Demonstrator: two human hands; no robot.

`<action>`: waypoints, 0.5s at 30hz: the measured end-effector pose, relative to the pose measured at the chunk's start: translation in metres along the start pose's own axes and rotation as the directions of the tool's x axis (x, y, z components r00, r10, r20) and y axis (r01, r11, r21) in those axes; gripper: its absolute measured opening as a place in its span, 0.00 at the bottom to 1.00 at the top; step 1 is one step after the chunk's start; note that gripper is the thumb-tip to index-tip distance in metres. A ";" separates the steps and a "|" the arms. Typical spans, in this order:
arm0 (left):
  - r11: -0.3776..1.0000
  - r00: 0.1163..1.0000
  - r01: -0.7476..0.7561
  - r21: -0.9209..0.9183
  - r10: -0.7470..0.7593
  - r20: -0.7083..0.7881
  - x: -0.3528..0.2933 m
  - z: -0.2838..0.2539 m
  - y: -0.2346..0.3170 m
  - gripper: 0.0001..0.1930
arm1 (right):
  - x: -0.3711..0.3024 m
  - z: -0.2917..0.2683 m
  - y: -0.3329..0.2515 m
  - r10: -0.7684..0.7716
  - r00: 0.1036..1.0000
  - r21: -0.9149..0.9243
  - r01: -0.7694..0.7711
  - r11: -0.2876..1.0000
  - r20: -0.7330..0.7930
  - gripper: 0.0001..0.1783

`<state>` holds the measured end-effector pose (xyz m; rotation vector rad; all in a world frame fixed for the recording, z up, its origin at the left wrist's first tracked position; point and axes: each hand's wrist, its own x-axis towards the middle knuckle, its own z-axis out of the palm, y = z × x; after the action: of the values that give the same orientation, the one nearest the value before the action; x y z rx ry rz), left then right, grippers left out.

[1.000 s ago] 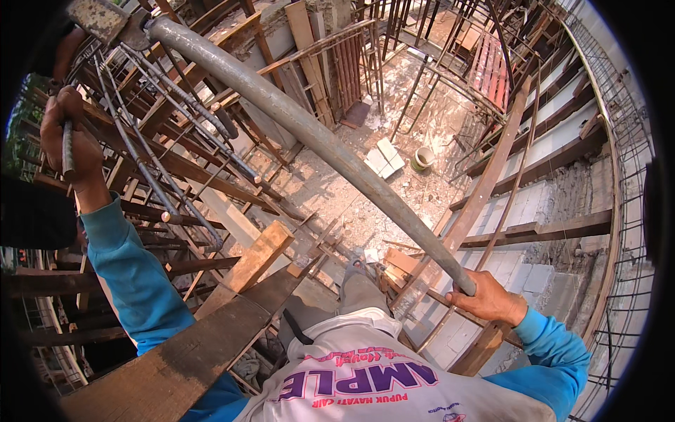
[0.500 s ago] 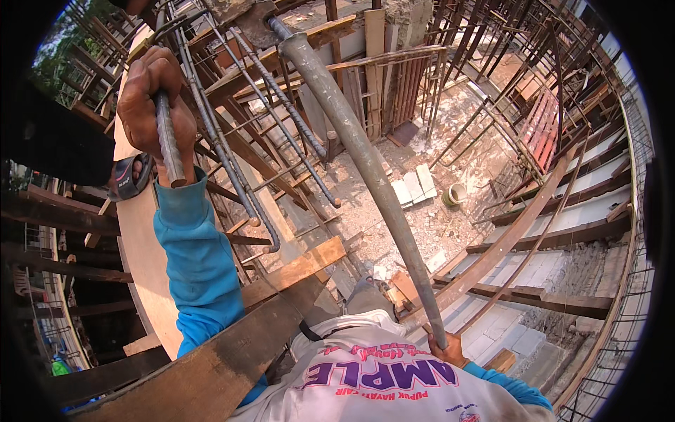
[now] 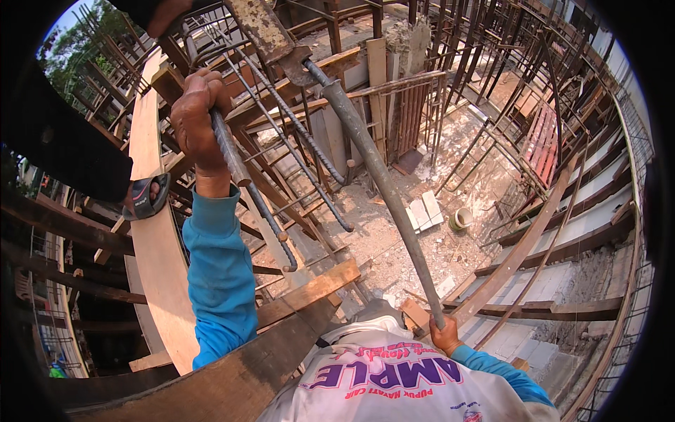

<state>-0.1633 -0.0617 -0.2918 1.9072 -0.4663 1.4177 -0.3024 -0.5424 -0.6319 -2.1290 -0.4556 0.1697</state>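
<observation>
L hand (image 3: 200,116) is up at upper L, fist closed round a ribbed bar (image 3: 228,149); its cut end sticks out below the fist, pointing down toward the blue sleeve (image 3: 221,271) w/ the arm stretched out. R hand (image 3: 444,337) is low, close to the shirt (image 3: 380,387), fingers curled tight round the bottom end of a long grey pipe (image 3: 390,186).

Pipe runs from there up & to the L, approx. mid-view; its top end sits round a thin rod (image 3: 316,72), which meets a rusty steel head (image 3: 264,32) at the top edge (head is partly cut off, so can't see all of it).

Betw. the L fist & the pipe: more ribbed rods (image 3: 295,130), tied w/ thin cross bars, ends hanging free over the ground. Just L of the blue sleeve, a pale plank (image 3: 162,260) w/ another person's sandalled foot (image 3: 149,195) on it. A dark board (image 3: 232,362) slants across lower L, a lighter timber (image 3: 309,292) just above.

On the ground below, R of the pipe: white slabs (image 3: 424,211) & a bucket (image 3: 460,219), side by side. Red rack (image 3: 540,144) stands further up R.
</observation>
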 end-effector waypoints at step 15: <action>0.989 0.999 0.024 -0.148 -0.027 -0.017 -0.004 0.008 0.002 0.19 | 0.042 0.053 0.043 -0.068 0.987 0.041 0.075 0.996 -0.149 0.06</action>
<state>-0.1606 -0.0689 -0.2958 1.7743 -0.5214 1.3457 -0.2678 -0.5073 -0.6954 -2.0596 -0.4359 -0.0178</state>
